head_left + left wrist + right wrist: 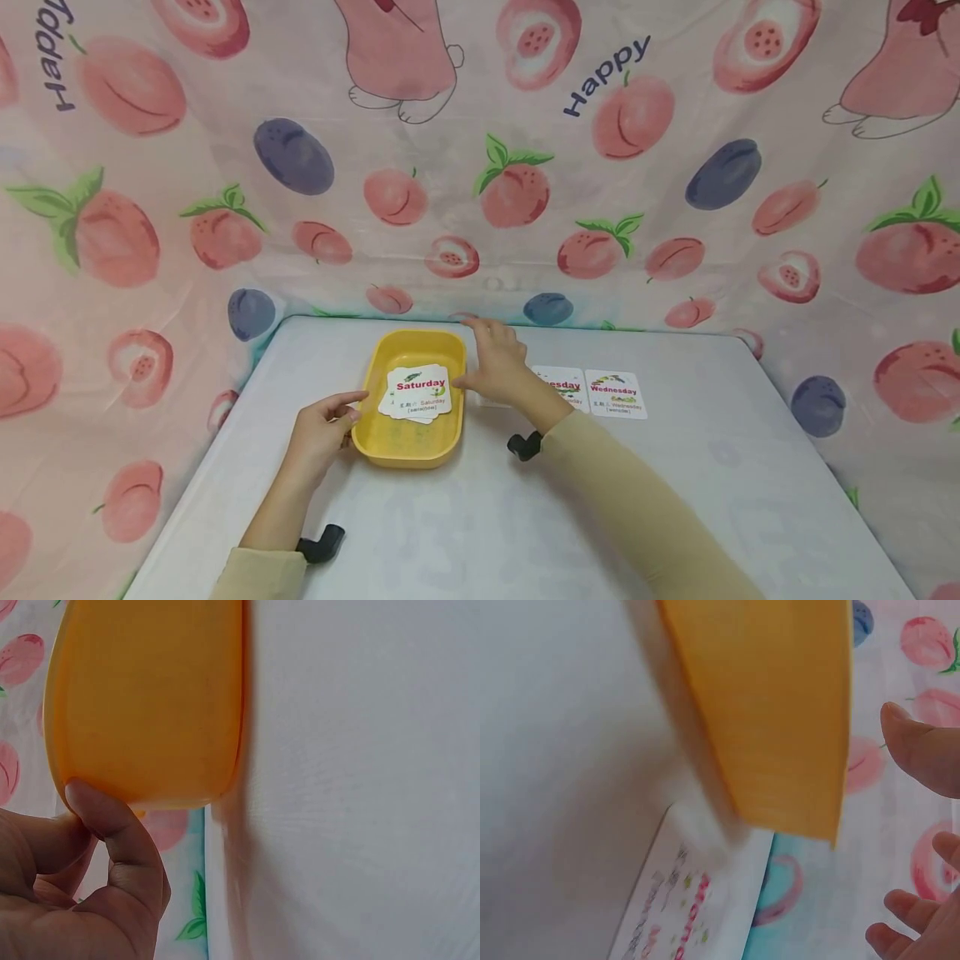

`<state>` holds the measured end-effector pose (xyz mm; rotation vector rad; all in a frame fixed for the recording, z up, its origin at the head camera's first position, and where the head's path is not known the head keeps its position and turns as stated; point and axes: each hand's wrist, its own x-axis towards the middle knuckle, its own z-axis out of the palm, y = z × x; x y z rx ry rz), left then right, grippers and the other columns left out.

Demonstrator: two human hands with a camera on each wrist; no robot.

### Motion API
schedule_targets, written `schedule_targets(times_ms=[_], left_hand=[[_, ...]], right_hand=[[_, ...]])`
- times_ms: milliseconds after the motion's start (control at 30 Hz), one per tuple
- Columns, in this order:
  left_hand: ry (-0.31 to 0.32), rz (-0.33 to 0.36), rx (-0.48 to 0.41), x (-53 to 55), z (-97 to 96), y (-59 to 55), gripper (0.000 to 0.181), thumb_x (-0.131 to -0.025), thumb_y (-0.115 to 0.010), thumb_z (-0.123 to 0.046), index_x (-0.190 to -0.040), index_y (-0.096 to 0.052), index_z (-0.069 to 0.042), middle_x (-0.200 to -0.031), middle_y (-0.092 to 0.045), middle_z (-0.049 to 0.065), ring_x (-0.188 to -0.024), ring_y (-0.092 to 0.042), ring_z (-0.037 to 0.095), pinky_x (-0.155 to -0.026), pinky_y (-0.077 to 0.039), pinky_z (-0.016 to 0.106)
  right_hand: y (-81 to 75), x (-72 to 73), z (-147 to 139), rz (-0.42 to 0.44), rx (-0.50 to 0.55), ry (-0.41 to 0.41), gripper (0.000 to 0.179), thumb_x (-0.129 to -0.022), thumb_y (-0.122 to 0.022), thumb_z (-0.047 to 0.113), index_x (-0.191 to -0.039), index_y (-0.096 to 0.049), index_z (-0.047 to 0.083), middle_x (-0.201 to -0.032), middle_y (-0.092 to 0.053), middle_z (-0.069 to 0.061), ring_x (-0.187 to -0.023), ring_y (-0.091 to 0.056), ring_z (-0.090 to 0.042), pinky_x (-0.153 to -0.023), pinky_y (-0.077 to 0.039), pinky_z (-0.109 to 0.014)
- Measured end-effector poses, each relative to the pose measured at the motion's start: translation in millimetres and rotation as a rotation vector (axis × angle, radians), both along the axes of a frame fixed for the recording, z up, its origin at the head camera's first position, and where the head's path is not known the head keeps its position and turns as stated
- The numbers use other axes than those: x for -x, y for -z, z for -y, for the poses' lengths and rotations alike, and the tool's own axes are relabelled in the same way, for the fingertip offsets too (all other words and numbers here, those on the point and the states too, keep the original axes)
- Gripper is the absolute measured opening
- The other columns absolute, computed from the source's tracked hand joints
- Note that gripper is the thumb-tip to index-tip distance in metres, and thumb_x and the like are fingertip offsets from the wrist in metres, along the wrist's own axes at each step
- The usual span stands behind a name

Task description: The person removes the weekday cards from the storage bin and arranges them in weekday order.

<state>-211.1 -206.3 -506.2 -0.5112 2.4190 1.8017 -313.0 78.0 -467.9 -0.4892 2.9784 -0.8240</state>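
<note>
A yellow plastic tray (408, 450) rests on the white table with a small stack of cards inside, a Saturday card (420, 390) on top. At the tray's left rim, my left hand (317, 433) pinches the edge between thumb and finger; the left wrist view shows the fingertips (86, 799) at the rim's corner. Beside the far right corner of the tray is my right hand (498, 362), fingers spread and nothing in its grasp. The right wrist view shows a gap between its thumb (915, 742) and the tray wall. Under that hand lies a Monday card (679, 900), mostly hidden in the head view.
Right of the tray, a partly covered card ending in "esday" (572, 385) and a Wednesday card (617, 394) lie in a row with the Monday card. Behind the white table (675, 500) hangs a peach-print cloth (465, 125), which also covers both sides.
</note>
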Motion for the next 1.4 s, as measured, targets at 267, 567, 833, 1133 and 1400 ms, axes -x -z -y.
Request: schedule_targets(times_ms=[267,567,833,1133,1400], left_hand=[[-0.002,-0.019,-0.006,-0.2,-0.2,0.3,0.035,-0.107,-0.062,-0.003,-0.14,-0.071,-0.007,-0.103,-0.058,0.009,-0.081,-0.059,0.019,-0.064,-0.057,0.025],[0.003,-0.022,-0.001,-0.5,0.5,0.8,0.035,-0.107,-0.062,-0.004,-0.141,-0.071,-0.008,-0.104,-0.057,0.009,-0.08,-0.059,0.019,-0.064,-0.057,0.026],[0.003,-0.015,-0.002,0.1,1.8,2.0,0.035,-0.107,-0.062,-0.004,-0.141,-0.071,-0.008,-0.104,-0.058,0.009,-0.079,-0.059,0.019,-0.064,-0.058,0.026],[0.006,-0.015,-0.013,1.5,2.4,3.2,0.036,-0.106,-0.063,-0.003,-0.141,-0.071,-0.008,-0.101,-0.058,0.008,-0.078,-0.06,0.02,-0.065,-0.059,0.027],[0.007,-0.015,-0.021,2.1,2.5,3.4,0.036,-0.106,-0.062,-0.002,-0.141,-0.071,-0.007,-0.101,-0.061,0.009,-0.076,-0.06,0.019,-0.064,-0.058,0.026]], right_hand=[[-9.1,-0.5,20,-0.001,-0.004,-0.043,0.105,-0.082,-0.095,0.043,-0.164,-0.032,0.029,-0.172,-0.031,-0.012,-0.155,-0.029,-0.039,-0.122,-0.029,-0.067],[-17.0,-0.5,41,0.034,-0.007,-0.054,0.102,-0.084,-0.094,0.041,-0.165,-0.034,0.028,-0.17,-0.035,-0.009,-0.159,-0.026,-0.036,-0.122,-0.03,-0.063],[-17.4,0.9,62,0.099,-0.025,-0.071,0.109,-0.081,-0.096,0.039,-0.167,-0.03,0.033,-0.168,-0.038,-0.008,-0.151,-0.034,-0.036,-0.119,-0.034,-0.062],[-12.4,3.6,75,0.127,-0.019,-0.081,0.111,-0.082,-0.096,0.039,-0.168,-0.026,0.032,-0.168,-0.037,-0.01,-0.149,-0.036,-0.036,-0.116,-0.036,-0.06],[-9.2,5.4,86,0.134,-0.05,-0.083,0.113,-0.082,-0.095,0.04,-0.168,-0.023,0.033,-0.163,-0.04,-0.011,-0.143,-0.039,-0.035,-0.113,-0.036,-0.057]])
